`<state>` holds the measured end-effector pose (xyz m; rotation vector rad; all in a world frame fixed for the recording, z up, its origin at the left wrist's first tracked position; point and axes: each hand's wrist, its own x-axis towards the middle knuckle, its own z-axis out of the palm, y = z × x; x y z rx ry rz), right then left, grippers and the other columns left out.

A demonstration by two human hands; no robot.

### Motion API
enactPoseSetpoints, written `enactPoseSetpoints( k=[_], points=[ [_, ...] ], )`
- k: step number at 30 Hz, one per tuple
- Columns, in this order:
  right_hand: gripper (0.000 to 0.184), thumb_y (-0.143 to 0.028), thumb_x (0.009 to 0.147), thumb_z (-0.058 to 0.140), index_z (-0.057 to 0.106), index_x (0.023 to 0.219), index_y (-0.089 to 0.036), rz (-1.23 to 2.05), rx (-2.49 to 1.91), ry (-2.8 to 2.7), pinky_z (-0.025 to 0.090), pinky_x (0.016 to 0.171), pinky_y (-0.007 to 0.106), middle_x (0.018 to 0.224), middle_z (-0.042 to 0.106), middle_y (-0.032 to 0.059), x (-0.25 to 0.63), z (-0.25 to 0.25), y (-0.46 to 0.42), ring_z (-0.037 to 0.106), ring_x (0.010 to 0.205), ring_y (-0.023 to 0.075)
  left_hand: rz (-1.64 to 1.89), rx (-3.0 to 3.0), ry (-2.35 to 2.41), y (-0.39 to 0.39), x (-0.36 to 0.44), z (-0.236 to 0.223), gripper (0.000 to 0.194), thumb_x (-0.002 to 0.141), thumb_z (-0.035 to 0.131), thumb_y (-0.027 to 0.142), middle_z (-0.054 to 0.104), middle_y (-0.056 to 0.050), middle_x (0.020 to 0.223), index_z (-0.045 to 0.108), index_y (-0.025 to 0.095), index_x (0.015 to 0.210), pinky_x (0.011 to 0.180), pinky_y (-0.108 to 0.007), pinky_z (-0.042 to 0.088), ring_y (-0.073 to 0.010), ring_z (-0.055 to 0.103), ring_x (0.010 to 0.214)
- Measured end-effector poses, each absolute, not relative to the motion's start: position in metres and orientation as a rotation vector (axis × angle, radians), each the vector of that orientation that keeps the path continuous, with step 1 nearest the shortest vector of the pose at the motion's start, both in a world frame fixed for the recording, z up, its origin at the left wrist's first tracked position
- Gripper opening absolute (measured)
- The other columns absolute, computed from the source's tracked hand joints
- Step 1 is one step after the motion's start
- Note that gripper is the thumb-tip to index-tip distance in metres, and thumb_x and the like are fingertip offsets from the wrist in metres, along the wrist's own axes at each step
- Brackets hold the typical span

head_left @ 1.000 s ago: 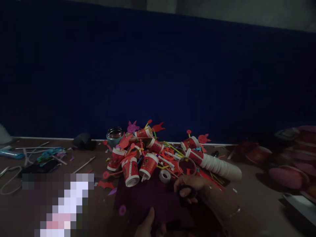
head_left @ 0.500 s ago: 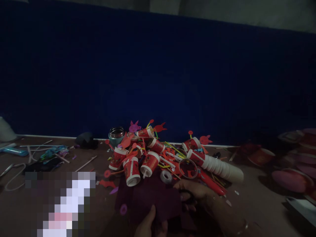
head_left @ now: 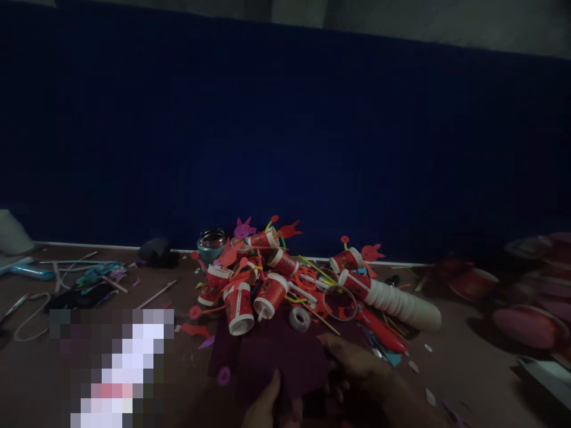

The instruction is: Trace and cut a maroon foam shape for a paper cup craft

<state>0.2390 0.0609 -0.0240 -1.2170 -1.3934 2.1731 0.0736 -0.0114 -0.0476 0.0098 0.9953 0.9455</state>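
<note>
My left hand [head_left: 270,404] is closed on a sheet of dark purple paper [head_left: 281,362], its thumb lying on top near the bottom edge. My right hand [head_left: 352,362] is at the paper's right edge with fingers curled around scissors, whose dark handles hardly show in the shadow under the hand. The blades are hidden. Just beyond the paper lie a roll of clear tape [head_left: 300,319] and red paper cups [head_left: 238,306] with white rims. A small purple paper ring [head_left: 223,375] is left of the sheet.
Behind the cups stands an open teal jar [head_left: 212,245]. A stack of cups [head_left: 397,303] and a red tool [head_left: 383,330] lie at right. Cut red shapes, straws and paper scraps litter the table. A blue partition [head_left: 285,131] closes off the back. Pixelation covers an area at lower left.
My right hand has turned and drawn slightly down and right, so the scissors' handles are now mostly hidden. The left hand and the purple paper stay nearly in place.
</note>
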Motion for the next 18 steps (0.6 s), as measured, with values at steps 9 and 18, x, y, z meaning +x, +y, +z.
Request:
enactPoseSetpoints(
  k=[9, 18],
  points=[
    [0.020, -0.032, 0.070, 0.055, 0.061, 0.068, -0.013, 2.224, -1.184, -1.529, 0.021, 0.023, 0.010, 0.042, 0.054, -0.0074, 0.234, -0.036, 0.085, 0.039, 0.022, 0.0015, 0.953, 0.000, 1.055, -0.012, 0.070, -0.057, 0.030, 0.070, 0.069, 0.035, 0.053, -0.002, 0.044, 0.057, 0.014, 0.054, 0.047, -0.017, 0.042, -0.0107, 0.054, 0.046],
    [0.020, -0.029, 0.066, 0.066, 0.065, 0.078, -0.013, 2.355, -1.105, -1.684, 0.028, 0.022, 0.009, 0.043, 0.057, -0.0067, 0.229, -0.041, 0.117, 0.044, 0.022, 0.0030, 0.857, 0.200, 1.065, -0.016, 0.057, -0.053, 0.034, 0.074, 0.064, 0.037, 0.049, 0.000, 0.039, 0.056, 0.015, 0.050, 0.041, -0.018, 0.036, -0.0091, 0.045, 0.039]
  ],
)
